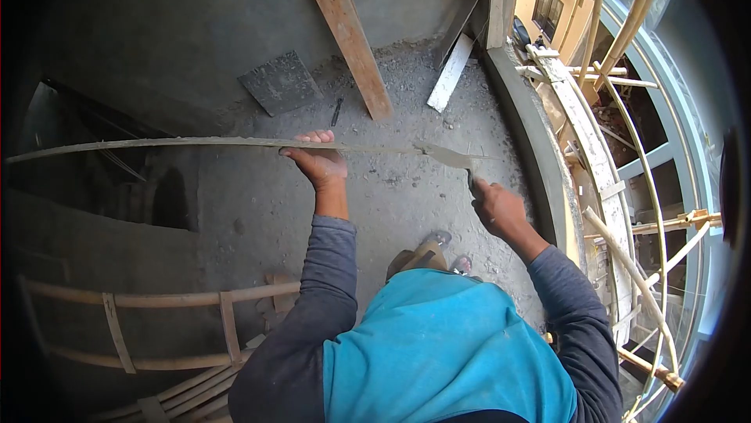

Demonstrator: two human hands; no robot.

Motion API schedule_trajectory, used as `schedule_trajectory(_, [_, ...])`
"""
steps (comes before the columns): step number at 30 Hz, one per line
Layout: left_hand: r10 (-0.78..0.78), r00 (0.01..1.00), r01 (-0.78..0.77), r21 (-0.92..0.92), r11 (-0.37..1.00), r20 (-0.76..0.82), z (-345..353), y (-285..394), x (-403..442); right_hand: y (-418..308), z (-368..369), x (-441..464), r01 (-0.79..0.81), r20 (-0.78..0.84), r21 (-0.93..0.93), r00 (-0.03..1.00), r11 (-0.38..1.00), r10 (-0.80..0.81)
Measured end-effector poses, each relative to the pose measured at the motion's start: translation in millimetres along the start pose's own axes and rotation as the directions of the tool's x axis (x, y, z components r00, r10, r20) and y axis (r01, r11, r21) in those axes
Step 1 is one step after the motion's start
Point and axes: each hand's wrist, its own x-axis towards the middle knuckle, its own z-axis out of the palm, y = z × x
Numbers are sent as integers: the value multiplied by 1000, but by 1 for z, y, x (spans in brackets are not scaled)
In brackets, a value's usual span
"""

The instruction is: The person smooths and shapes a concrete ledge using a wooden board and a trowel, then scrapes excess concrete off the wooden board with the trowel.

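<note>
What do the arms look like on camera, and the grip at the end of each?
The left grip and right grip are bare human hands; no gloves, rings, watch or cables show. The left sleeve and right sleeve are dark grey-blue, creased fabric, ending on the forearms, without visible markings. A loose, bright teal garment covers the torso.

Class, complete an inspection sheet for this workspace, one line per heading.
Surface: grey floor, strewn with grit and fragments.
Job's things: long thin strip; trowel at its right end.
Clutter: plank, dark panel, whitish board, small dark item.
Hands: left hand grips the strip; right hand holds the trowel's handle.
Cables: thin lines at far left; cannot tell if cables.
Surroundings: grey wall, ladder-like wooden frame, poles beyond the low ledge.
</note>
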Motion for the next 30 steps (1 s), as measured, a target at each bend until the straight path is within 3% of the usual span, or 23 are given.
schedule_trajectory(4, [-57,988,55,-22,998,-140,22,-2,-8,-36,-7,-23,194,45,120,979,974,-200])
schedule_trajectory(9, [-100,943,95,-30,995,-318,36,-13,-22,-99,-35,-40,279,42,138,957,950,-287])
schedule_trajectory(12, [-69,934,133,163,978,-352,41,-17,-35,-120,-45,-43,287,43,142,954,947,-296])
schedule_trajectory(14, [-61,941,139,217,966,-332,34,-28,-39,-134,-46,-44,312,32,150,947,938,-320])
schedule_trajectory(16, [-12,987,69,354,933,-161,32,-39,-48,-151,-50,-43,338,18,161,938,927,-345])
schedule_trajectory(17, [2,987,57,354,934,-163,33,-43,-54,-159,-52,-43,354,7,177,932,918,-361])
schedule_trajectory(19, [-118,986,147,293,945,-115,52,-35,-68,-173,-57,-41,395,-42,199,918,897,-395])
schedule_trajectory(20, [-105,988,133,291,947,-112,61,-25,-75,-178,-58,-39,407,-48,194,913,893,-405])
schedule_trajectory(22, [-381,916,381,-25,924,-124,79,-5,-90,-189,-61,-35,490,-139,204,871,847,-471])
schedule_trajectory(23, [-374,920,373,-29,927,-119,78,-4,-96,-194,-62,-35,567,-272,74,803,820,-530])
schedule_trajectory(25, [-389,920,393,157,906,-52,83,-2,-106,-208,-74,-34,581,-256,44,793,812,-553])
schedule_trajectory(26, [-386,922,388,154,909,-46,90,2,-115,-216,-80,-34,590,-235,23,788,807,-569])
schedule_trajectory(28, [-253,963,145,612,778,94,126,23,-131,-232,-89,-34,603,-254,29,776,798,-577])
schedule_trajectory(29, [-357,901,288,276,917,246,57,-14,-113,-243,-96,-35,648,-236,109,754,754,-613])
schedule_trajectory(30, [-363,897,293,276,915,252,41,-25,-107,-247,-104,-35,682,-222,192,731,706,-646])
